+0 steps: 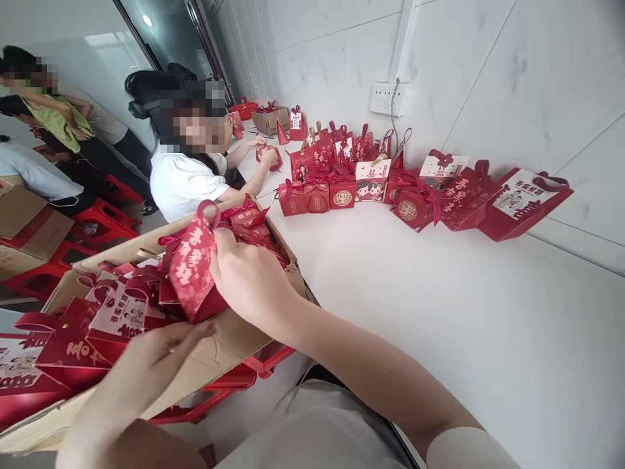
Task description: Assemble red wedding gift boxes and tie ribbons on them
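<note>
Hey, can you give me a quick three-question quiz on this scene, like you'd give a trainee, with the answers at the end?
1. Multiple choice: which of the wearer's hands grips the raised red gift box at the cardboard carton? A) left B) right C) neither
2. Fill the gap: at the white table, a person in a ____ top handles a small red item.
3. True or false: only one gift box stands on the table.

Key: 1. B, the right hand. 2. White. 3. False; a cluster of boxes stands there.
</note>
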`<move>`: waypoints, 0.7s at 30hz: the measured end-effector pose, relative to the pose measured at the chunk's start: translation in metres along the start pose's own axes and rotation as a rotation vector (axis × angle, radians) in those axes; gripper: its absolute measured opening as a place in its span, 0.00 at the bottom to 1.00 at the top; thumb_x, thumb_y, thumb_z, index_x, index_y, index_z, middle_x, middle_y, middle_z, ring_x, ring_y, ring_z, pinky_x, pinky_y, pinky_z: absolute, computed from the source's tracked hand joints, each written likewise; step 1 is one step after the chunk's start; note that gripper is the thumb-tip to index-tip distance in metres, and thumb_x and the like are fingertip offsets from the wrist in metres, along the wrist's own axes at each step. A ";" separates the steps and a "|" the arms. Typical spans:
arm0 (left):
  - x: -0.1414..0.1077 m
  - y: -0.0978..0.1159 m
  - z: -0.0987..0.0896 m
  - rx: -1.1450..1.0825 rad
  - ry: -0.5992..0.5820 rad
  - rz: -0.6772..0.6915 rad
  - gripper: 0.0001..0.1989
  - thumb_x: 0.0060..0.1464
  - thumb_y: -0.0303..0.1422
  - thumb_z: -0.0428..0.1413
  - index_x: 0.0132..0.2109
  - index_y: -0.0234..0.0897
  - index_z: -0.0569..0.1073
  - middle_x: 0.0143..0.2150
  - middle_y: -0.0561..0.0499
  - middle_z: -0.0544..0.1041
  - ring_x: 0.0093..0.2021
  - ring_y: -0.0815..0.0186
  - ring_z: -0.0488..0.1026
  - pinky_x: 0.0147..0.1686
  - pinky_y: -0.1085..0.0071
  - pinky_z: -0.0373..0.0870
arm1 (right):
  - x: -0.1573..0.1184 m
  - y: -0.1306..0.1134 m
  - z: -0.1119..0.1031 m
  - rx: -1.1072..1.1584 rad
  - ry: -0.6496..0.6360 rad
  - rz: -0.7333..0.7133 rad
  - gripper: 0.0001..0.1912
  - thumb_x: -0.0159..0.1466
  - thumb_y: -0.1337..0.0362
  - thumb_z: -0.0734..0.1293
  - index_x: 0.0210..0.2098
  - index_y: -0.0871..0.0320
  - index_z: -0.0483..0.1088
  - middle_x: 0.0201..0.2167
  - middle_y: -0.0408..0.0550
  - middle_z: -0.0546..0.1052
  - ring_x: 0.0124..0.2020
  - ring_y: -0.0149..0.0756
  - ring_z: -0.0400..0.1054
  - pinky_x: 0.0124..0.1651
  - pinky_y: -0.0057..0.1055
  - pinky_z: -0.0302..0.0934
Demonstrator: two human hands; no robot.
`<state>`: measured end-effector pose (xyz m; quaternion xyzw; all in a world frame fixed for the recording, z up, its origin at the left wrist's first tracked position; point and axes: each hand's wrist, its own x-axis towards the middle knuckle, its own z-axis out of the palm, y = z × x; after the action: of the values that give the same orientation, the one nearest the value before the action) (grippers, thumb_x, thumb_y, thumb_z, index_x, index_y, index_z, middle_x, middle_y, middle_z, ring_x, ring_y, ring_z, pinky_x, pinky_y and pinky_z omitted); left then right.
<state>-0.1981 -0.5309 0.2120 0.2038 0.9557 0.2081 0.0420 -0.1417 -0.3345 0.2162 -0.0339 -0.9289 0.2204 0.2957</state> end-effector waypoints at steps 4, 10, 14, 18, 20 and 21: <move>0.010 -0.006 -0.004 0.178 0.556 -0.174 0.24 0.51 0.55 0.49 0.36 0.41 0.78 0.33 0.48 0.79 0.38 0.52 0.76 0.40 0.59 0.69 | 0.003 0.002 0.009 -0.052 -0.014 -0.052 0.23 0.66 0.75 0.50 0.60 0.73 0.54 0.30 0.55 0.76 0.28 0.40 0.74 0.27 0.32 0.69; 0.037 0.003 0.035 0.353 0.858 -0.104 0.32 0.49 0.58 0.52 0.46 0.33 0.74 0.49 0.32 0.74 0.50 0.36 0.71 0.44 0.45 0.67 | -0.010 -0.009 0.047 -0.090 0.043 -0.137 0.24 0.71 0.66 0.48 0.65 0.54 0.49 0.46 0.57 0.72 0.40 0.43 0.71 0.32 0.34 0.72; 0.041 0.000 0.044 0.303 0.793 -0.164 0.33 0.50 0.57 0.51 0.51 0.34 0.70 0.46 0.33 0.75 0.43 0.39 0.74 0.36 0.48 0.70 | -0.025 -0.011 0.077 -0.045 -0.014 -0.134 0.25 0.70 0.56 0.53 0.66 0.46 0.47 0.61 0.61 0.59 0.46 0.45 0.69 0.31 0.35 0.73; 0.031 -0.001 0.045 0.304 0.778 -0.213 0.38 0.49 0.60 0.50 0.56 0.37 0.67 0.50 0.32 0.74 0.42 0.37 0.74 0.31 0.50 0.69 | -0.028 -0.006 0.096 -0.027 -0.006 -0.086 0.26 0.70 0.56 0.56 0.66 0.43 0.47 0.60 0.60 0.58 0.48 0.46 0.68 0.36 0.38 0.74; 0.027 -0.001 0.046 0.345 0.747 -0.195 0.35 0.51 0.59 0.47 0.55 0.38 0.70 0.49 0.34 0.75 0.42 0.38 0.75 0.30 0.51 0.69 | -0.028 -0.004 0.102 -0.033 -0.002 -0.080 0.23 0.70 0.58 0.54 0.65 0.44 0.50 0.60 0.60 0.58 0.50 0.46 0.68 0.39 0.38 0.73; 0.026 -0.001 0.046 0.367 0.726 -0.192 0.34 0.52 0.59 0.46 0.54 0.37 0.71 0.48 0.34 0.76 0.41 0.38 0.75 0.29 0.52 0.69 | -0.028 -0.003 0.104 -0.039 -0.001 -0.085 0.22 0.71 0.59 0.53 0.64 0.44 0.51 0.61 0.60 0.58 0.51 0.47 0.67 0.40 0.38 0.73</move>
<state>-0.2146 -0.5036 0.1695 0.0311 0.9443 0.0879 -0.3156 -0.1772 -0.3831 0.1273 -0.0003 -0.9338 0.1895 0.3036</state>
